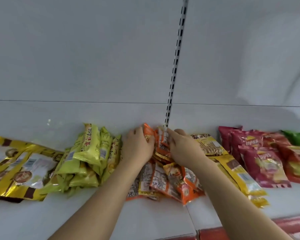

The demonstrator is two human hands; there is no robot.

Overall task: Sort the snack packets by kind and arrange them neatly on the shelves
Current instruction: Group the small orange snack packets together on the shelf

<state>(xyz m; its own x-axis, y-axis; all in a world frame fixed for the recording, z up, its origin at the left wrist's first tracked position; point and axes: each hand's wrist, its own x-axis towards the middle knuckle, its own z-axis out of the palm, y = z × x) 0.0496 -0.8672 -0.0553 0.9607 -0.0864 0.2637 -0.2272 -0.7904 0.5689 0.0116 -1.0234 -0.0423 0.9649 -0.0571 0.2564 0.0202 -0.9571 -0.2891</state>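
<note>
Orange snack packets are squared into an upright stack at the middle of the white shelf, pressed between the left hand and right hand (fingers curled round the far packets). Green packets lie left, red crisp bags right. Next, the loose near packets likely need gathering.

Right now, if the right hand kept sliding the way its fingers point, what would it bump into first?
The right hand points up and left into the orange packets it already grips, so those come first. Beyond them, probably the white back wall, though depth is hard to judge.
</note>
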